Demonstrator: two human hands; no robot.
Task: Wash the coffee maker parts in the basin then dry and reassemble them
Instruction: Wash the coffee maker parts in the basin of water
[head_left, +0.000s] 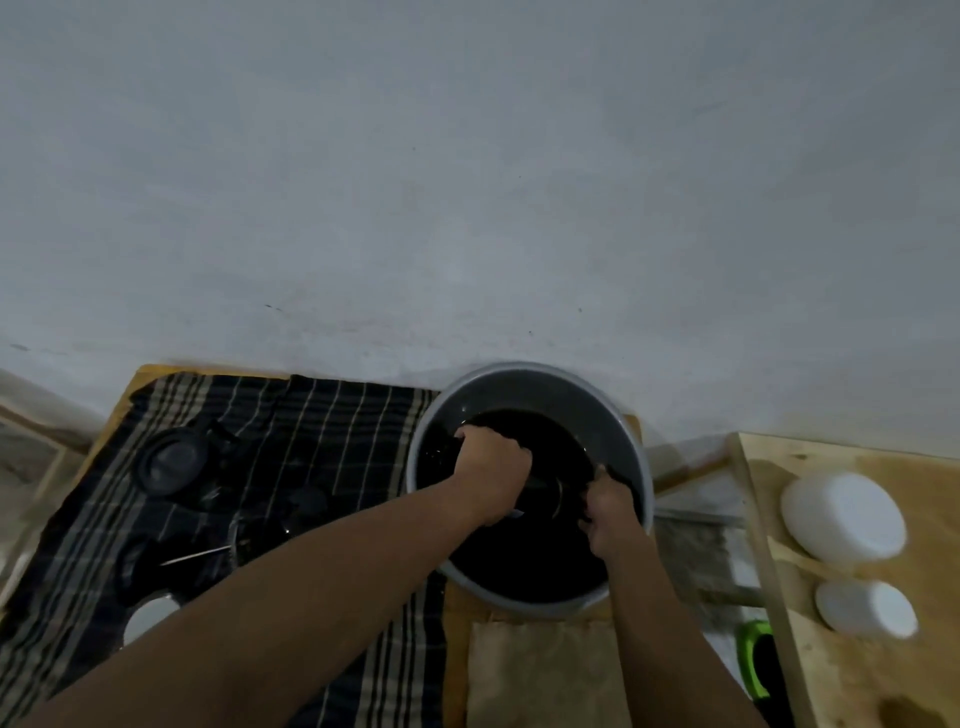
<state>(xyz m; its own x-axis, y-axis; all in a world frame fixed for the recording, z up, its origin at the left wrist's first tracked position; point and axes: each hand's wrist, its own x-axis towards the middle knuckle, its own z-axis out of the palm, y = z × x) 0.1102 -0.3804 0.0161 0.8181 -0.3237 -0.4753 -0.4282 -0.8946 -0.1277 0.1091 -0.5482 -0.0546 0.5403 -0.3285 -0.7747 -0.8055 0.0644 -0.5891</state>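
A grey round basin (524, 384) with dark water stands against the wall. Both my hands are inside it. My left hand (491, 470) curls over a dark coffee maker part (545, 493) lying in the water. My right hand (610, 506) grips the same part at its right end. The part is mostly hidden by my hands and the dark water. On the striped cloth (332, 431) to the left lie other parts: a round black lid (171, 462), a glass piece (254, 535) with a thin metal rod (195, 557), and a small white round piece (148, 618).
A folded beige cloth (545, 670) lies in front of the basin. To the right, a wooden surface (883, 675) holds two white round containers (844, 517), (865, 608). A green and black object (758, 660) sits in the gap. The wall rises right behind the basin.
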